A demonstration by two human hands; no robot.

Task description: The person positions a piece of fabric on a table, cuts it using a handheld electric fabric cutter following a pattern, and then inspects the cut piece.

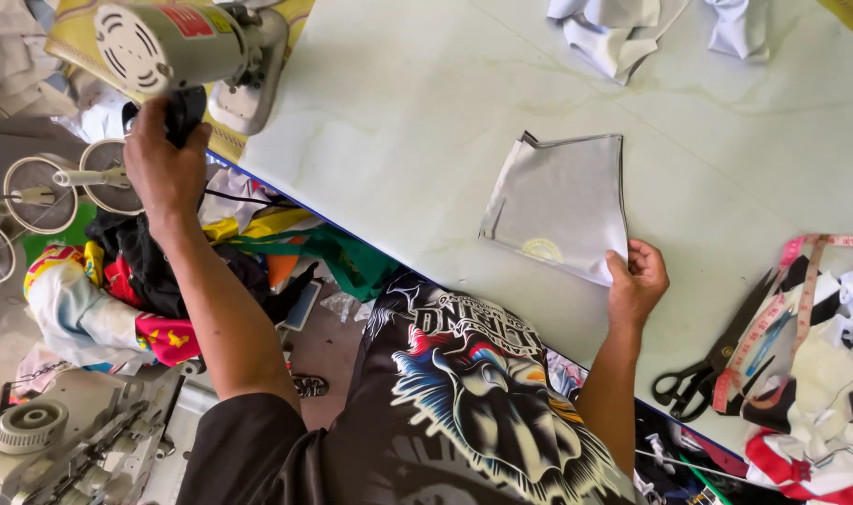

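Right hand (637,281) on grey cloth (562,201) corner

Black printed T-shirt, short sleeves, bare forearms.

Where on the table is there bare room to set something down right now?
Bare tabletop lies between the cutting machine and the grey fabric piece, and between that piece and the white cloth. The right edge is crowded: scissors, measuring tape, fabric scraps.

Head-worn camera looks steeply down, close over the person's chest, onto the pale table (426,122) edge; single view.
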